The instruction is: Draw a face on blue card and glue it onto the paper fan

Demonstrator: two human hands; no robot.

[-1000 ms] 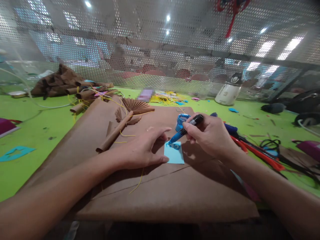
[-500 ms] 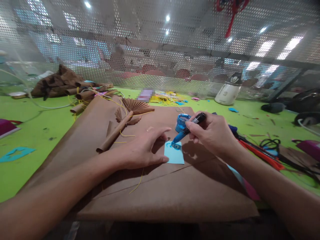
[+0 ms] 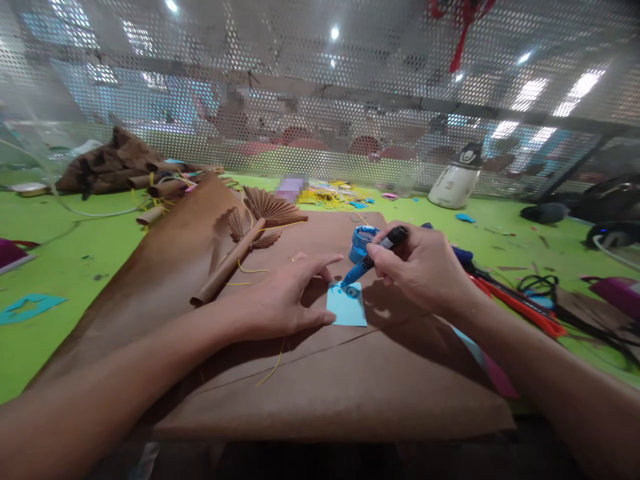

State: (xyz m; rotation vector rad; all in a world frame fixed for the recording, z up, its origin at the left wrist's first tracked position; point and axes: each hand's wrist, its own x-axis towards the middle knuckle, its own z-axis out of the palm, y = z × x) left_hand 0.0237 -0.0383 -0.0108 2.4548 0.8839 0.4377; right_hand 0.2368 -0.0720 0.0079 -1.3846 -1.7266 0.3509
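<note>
The small pale-blue square paper note (image 3: 347,314) lies flat between the two hands, near the middle of the large brown paper sheet (image 3: 350,400) that covers the near edge of the bright green table (image 3: 100,267). Being about as wide as it is long, it shows no clear long axis; the pen's slant is what counts, running from beyond the note's far right corner down and leftward to its far edge. The left hand (image 3: 280,293) is the nearer: thumb laid on the note's left edge toward the near corner, forefinger stretched out by the far left corner, the hand spread and grasping nothing. The right hand (image 3: 420,267) sits off to the right, its fingers closed around a blue marker pen with a black end (image 3: 359,270), whose tip meets or barely clears the paper; which of these cannot be told. The note looks thin and flat, with a darker blue ringed mark toward its far right corner, small blue strokes near the far edge, and a plain near half. Just beyond the note stands a short blue cylindrical container (image 3: 361,248).
</note>
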